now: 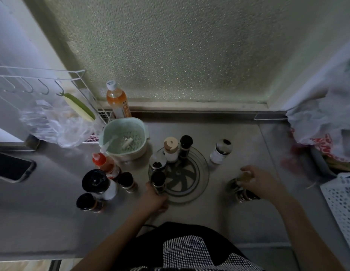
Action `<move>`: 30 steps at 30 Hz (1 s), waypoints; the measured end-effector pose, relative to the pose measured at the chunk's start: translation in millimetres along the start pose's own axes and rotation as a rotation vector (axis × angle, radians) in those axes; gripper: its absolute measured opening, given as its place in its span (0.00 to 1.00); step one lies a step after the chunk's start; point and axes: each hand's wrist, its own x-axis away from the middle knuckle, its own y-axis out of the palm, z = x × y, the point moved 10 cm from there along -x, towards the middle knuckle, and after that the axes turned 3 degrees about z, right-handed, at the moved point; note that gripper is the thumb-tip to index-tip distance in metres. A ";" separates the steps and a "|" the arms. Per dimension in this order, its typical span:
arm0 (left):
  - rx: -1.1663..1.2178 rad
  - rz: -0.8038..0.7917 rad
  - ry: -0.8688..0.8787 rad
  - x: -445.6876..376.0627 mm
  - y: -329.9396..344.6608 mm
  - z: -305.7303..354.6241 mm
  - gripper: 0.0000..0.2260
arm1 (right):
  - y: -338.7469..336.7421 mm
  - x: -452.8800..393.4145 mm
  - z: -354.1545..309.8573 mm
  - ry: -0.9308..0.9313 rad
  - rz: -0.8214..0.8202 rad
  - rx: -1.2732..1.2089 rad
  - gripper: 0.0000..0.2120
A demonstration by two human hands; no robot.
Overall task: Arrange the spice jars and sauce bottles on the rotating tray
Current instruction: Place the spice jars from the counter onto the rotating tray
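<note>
Left hand gripping dark jar; right hand (blurred) clutching indistinct jar.

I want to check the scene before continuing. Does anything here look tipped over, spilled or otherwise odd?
One thing: a dark jar lies on its side on the counter, under the right hand. Jars on the rotating tray stand upright; no spill shows.

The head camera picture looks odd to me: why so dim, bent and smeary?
Head view: the light is dim and grainy; the wide lens bows the counter edges outward; the right hand is motion-blurred over a jar; the left hand and rotating tray look sharper.
</note>
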 end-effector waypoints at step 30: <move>0.052 -0.031 0.003 20.3 0.4 14.5 0.18 | -24.4 -25.9 -105.2 -0.277 0.318 -0.093 0.25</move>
